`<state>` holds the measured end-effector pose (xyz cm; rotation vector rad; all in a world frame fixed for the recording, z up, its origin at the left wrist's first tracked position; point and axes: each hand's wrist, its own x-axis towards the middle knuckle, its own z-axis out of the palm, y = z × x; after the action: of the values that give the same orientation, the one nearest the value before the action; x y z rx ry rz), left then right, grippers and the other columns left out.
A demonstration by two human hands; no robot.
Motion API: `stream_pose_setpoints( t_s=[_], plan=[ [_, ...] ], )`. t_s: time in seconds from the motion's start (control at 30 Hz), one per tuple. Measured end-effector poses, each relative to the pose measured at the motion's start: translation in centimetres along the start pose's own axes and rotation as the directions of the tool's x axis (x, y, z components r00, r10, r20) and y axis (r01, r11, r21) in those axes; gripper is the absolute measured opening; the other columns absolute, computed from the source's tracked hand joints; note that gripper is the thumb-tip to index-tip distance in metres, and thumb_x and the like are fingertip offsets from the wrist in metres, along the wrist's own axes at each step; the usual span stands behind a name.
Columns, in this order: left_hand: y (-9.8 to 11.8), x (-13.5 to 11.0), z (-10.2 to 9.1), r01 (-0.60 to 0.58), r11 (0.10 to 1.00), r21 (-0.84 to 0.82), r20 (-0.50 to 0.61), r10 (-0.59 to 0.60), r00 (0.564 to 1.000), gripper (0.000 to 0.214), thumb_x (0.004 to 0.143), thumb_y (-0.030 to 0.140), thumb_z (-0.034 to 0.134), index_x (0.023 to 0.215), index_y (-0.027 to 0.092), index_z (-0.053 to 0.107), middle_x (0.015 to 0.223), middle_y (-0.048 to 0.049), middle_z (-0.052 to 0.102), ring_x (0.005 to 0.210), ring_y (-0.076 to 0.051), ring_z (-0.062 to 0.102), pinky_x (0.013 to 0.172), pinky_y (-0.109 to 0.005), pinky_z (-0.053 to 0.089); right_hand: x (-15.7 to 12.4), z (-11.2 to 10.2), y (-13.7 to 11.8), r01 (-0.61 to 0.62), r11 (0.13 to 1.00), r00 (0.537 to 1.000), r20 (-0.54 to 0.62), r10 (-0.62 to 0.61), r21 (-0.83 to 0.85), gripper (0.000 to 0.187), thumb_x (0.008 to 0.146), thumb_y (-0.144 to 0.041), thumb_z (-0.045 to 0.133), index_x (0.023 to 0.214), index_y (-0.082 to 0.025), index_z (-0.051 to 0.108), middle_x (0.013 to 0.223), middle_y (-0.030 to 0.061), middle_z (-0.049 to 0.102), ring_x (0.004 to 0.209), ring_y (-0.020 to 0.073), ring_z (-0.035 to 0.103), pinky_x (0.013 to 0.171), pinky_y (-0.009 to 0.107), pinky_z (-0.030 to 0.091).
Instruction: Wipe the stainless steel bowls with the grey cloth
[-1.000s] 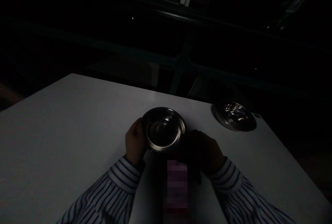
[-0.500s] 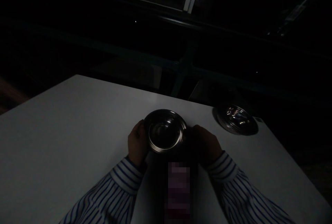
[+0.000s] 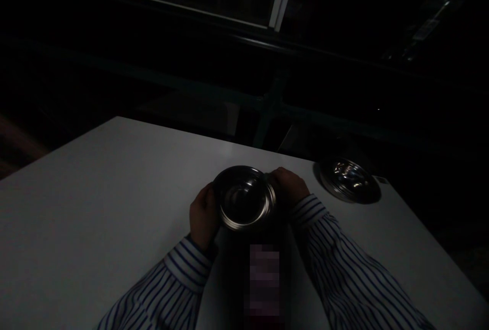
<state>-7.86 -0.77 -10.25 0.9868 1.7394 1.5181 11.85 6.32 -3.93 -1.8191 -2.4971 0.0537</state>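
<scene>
- Fingers of the left hand point(image 3: 203, 215) are curled around one rim of a smooth, round metal bowl point(image 3: 244, 202).
- Its opposite rim is gripped by the right hand point(image 3: 291, 186), fingertips hidden in shadow.
- Below, on the flat white table point(image 3: 114, 192), a second shiny bowl point(image 3: 349, 181) is set beside a label-like patch point(image 3: 381, 180), too dim to be read.

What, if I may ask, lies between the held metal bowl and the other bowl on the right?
The head view shows the right hand at the held bowl, then a strip of white tabletop, and then the other bowl.
</scene>
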Motion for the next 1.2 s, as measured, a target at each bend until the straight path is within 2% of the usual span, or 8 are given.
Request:
stream_pose_setpoints(
  t_s=[0.27, 0.43, 0.6, 0.7, 0.8, 1.03, 1.1, 1.2],
  plan=[
    [-0.2, 0.0, 0.0, -0.023, 1.000, 0.012, 0.029, 0.023, 0.999, 0.041, 0.083, 0.038, 0.044, 0.107, 0.012, 0.064, 0.099, -0.0106, 0.070, 0.088, -0.022, 0.064, 0.077, -0.033, 0.050, -5.5, -0.2, -0.2, 0.010, 0.998, 0.999, 0.053, -0.006, -0.063, 0.022, 0.090, -0.026, 0.040, 0.090, -0.021, 0.061, 0.088, 0.0035, 0.058, 0.078, 0.0138, 0.057, 0.058, 0.024, 0.033],
    [0.0, 0.1, -0.2, -0.052, 0.998, 0.026, 0.070, 0.050, 0.996, 0.040, 0.083, 0.036, 0.044, 0.109, 0.012, 0.063, 0.104, -0.0101, 0.068, 0.096, -0.022, 0.062, 0.084, -0.032, 0.048, -2.4, -0.5, 0.0, -0.010, 0.999, 0.995, 0.098, 0.014, -0.041, 0.024, 0.089, -0.029, 0.038, 0.091, -0.020, 0.061, 0.093, 0.0050, 0.059, 0.087, 0.0166, 0.057, 0.064, 0.025, 0.035],
    [0.1, 0.1, -0.2, -0.047, 0.998, 0.036, 0.065, 0.045, 0.997, 0.042, 0.084, 0.036, 0.043, 0.110, 0.010, 0.062, 0.106, -0.0117, 0.068, 0.097, -0.022, 0.062, 0.084, -0.032, 0.047, 3.5, -0.7, -0.7, 0.079, 0.997, 0.989, 0.126, -0.077, -0.012, 0.027, 0.088, -0.028, 0.038, 0.095, -0.019, 0.062, 0.101, 0.0062, 0.061, 0.095, 0.0187, 0.055, 0.071, 0.027, 0.037],
    [0.0, 0.1, -0.2, -0.029, 0.999, 0.028, 0.050, 0.027, 0.998, 0.043, 0.083, 0.037, 0.044, 0.109, 0.010, 0.063, 0.102, -0.0118, 0.069, 0.093, -0.023, 0.063, 0.081, -0.033, 0.048, 5.1, -0.7, -1.2, 0.116, 0.993, 0.984, 0.137, -0.116, 0.006, 0.026, 0.086, -0.028, 0.040, 0.097, -0.020, 0.062, 0.105, 0.0052, 0.061, 0.097, 0.0180, 0.055, 0.074, 0.026, 0.037],
    [-0.4, 0.1, -0.2, -0.030, 0.999, 0.027, 0.040, 0.029, 0.999, 0.042, 0.082, 0.039, 0.045, 0.106, 0.011, 0.064, 0.099, -0.0113, 0.070, 0.090, -0.023, 0.064, 0.078, -0.033, 0.049, 4.1, -0.6, -1.0, 0.106, 0.994, 0.986, 0.131, -0.107, 0.014, 0.027, 0.088, -0.028, 0.039, 0.099, -0.021, 0.062, 0.105, 0.0043, 0.061, 0.097, 0.0170, 0.055, 0.073, 0.025, 0.037],
    [-0.7, 0.2, -0.1, -0.052, 0.998, 0.030, 0.045, 0.051, 0.998, 0.038, 0.084, 0.036, 0.043, 0.106, 0.014, 0.064, 0.100, -0.0084, 0.069, 0.091, -0.021, 0.064, 0.080, -0.031, 0.049, -1.8, -0.7, 0.7, 0.039, 0.999, 0.992, 0.120, -0.037, -0.015, 0.026, 0.090, -0.030, 0.037, 0.092, -0.021, 0.061, 0.093, 0.0032, 0.060, 0.088, 0.0161, 0.057, 0.066, 0.025, 0.036],
    [-0.6, 0.2, -0.1, -0.064, 0.998, 0.018, 0.071, 0.063, 0.996, 0.038, 0.084, 0.036, 0.043, 0.108, 0.014, 0.064, 0.101, -0.0077, 0.069, 0.093, -0.021, 0.063, 0.081, -0.031, 0.048, -2.2, -0.9, 0.8, 0.048, 0.998, 0.991, 0.130, -0.042, -0.043, 0.026, 0.090, -0.031, 0.037, 0.092, -0.022, 0.061, 0.092, 0.0029, 0.061, 0.087, 0.0163, 0.058, 0.065, 0.025, 0.036],
    [-0.3, 0.2, -0.3, -0.066, 0.998, 0.006, 0.109, 0.065, 0.992, 0.040, 0.085, 0.036, 0.042, 0.110, 0.014, 0.063, 0.105, -0.0079, 0.069, 0.097, -0.020, 0.062, 0.083, -0.030, 0.047, -0.5, -1.2, 0.3, 0.081, 0.993, 0.988, 0.142, -0.068, -0.090, 0.027, 0.089, -0.028, 0.037, 0.091, -0.019, 0.062, 0.094, 0.0058, 0.061, 0.089, 0.0190, 0.058, 0.066, 0.026, 0.037]
  ],
)
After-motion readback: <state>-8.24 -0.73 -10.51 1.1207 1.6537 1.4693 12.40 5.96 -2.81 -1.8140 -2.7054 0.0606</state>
